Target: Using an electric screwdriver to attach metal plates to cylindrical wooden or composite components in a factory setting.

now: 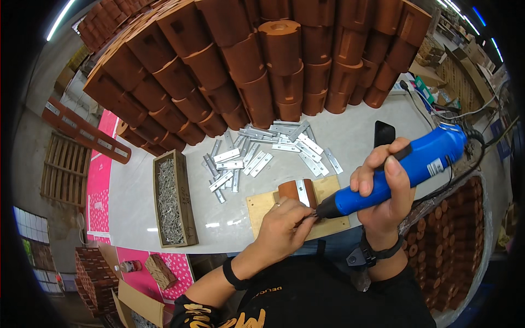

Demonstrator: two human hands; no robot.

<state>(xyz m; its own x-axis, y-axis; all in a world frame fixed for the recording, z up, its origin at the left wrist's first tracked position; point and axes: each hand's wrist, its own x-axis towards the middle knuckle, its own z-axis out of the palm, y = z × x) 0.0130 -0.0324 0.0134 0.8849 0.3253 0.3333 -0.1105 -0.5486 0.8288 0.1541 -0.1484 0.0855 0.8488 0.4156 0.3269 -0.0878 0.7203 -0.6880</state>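
- The right hand (385,186) is wrapped around a blue corded driver (402,175), angled down toward the wooden board (260,213).
- The left hand (284,224) has its fingertips drawn together at the driver's dark tip, over the board; what they pinch I cannot tell.
- On the board sits a curved, reddish-brown piece (287,189), a shiny metal strip (302,191) across it.
- The board's near side lies by the edge of the smooth grey tabletop (131,197); bare surface stretches left of the board, up to a rough wooden tray (188,210) of small metal screws (170,208).
- Beyond the board: scattered flat metal strips (261,164), then stacked matte brown cylinders (280,52).
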